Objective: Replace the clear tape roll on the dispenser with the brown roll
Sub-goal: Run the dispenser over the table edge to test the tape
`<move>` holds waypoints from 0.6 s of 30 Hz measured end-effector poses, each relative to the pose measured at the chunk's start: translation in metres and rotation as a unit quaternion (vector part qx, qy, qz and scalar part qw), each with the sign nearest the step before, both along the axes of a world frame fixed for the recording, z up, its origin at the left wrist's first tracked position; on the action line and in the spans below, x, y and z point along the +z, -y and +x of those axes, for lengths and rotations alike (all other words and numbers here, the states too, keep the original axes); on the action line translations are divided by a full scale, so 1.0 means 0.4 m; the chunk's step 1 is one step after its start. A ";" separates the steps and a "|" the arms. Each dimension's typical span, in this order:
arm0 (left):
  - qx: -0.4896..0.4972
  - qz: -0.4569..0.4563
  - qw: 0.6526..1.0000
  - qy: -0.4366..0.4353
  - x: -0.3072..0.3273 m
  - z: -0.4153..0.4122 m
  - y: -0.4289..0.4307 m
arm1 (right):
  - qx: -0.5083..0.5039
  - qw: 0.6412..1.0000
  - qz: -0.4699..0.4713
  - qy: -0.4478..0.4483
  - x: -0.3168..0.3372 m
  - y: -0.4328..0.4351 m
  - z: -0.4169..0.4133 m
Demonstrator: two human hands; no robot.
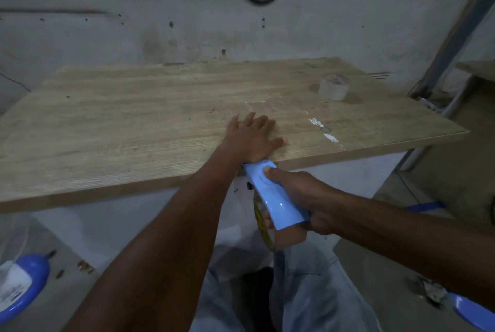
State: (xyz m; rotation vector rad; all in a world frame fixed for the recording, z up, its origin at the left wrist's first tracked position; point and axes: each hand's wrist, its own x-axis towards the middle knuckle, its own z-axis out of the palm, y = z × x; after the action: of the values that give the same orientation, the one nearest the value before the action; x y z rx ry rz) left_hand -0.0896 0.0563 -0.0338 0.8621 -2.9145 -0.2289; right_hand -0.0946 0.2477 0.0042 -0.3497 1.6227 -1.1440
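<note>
Nearest, the right hand [300, 192] gripped the blue dispenser [276, 197] below the table edge [134, 187], the brown roll [281, 232] mounted underneath. Left hand [251, 136] lay flat and empty on the tabletop; the clear roll [334, 87] stood well apart, far right.

Your left hand [251, 136] lies flat, palm down, on the tabletop [134, 122]. Your right hand [297, 195] grips the blue dispenser [273, 197] at the near edge, brown roll [288, 236] mounted. The clear roll [334, 87] stands far right.
</note>
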 end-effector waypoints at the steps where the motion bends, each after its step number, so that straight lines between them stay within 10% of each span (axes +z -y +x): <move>1: 0.001 -0.002 1.000 -0.001 0.001 0.000 0.000 | -0.003 1.000 -0.004 -0.004 -0.004 0.001 0.001; 18: 0.018 -0.008 0.999 0.030 0.005 -0.001 -0.014 | 0.008 1.000 0.006 -0.016 0.000 -0.008 0.008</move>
State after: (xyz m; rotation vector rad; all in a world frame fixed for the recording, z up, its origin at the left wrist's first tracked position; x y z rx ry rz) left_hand -0.0900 0.0620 -0.0320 0.9348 -2.9480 -0.1813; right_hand -0.0913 0.2508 0.0042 -0.3749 1.6517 -1.1219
